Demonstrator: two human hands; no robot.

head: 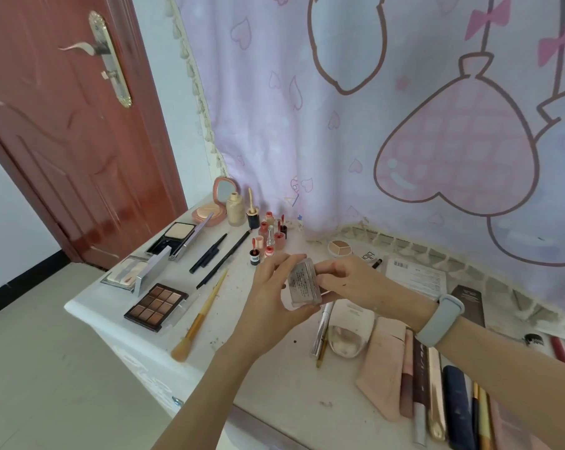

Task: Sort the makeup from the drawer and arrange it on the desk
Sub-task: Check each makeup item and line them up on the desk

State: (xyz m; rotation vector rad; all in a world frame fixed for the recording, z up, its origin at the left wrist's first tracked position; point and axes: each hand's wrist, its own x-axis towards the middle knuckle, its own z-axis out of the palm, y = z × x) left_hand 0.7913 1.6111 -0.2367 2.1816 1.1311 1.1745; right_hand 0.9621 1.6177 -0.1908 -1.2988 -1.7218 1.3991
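Observation:
Both hands hold a small clear compact case (pixel 303 282) above the white desk (pixel 274 378), its labelled underside facing me. My left hand (pixel 274 293) cups it from the left and below. My right hand (pixel 342 280), a pale blue band on its wrist, pinches its right edge. On the left of the desk lie an eyeshadow palette (pixel 156 306), open powder compacts (pixel 174 238), dark pencils (pixel 221 258), a yellow brush (pixel 199 319) and a cluster of small lipstick bottles (pixel 269 235). Several tubes and pens (pixel 437 394) lie at the right.
A pink pouch (pixel 383 362), a white oval case (pixel 349 326) and a paper sheet (pixel 416 276) lie under my right arm. A pink patterned curtain (pixel 404 125) hangs behind the desk. A red-brown door (pixel 63 141) stands at the left, with tiled floor below.

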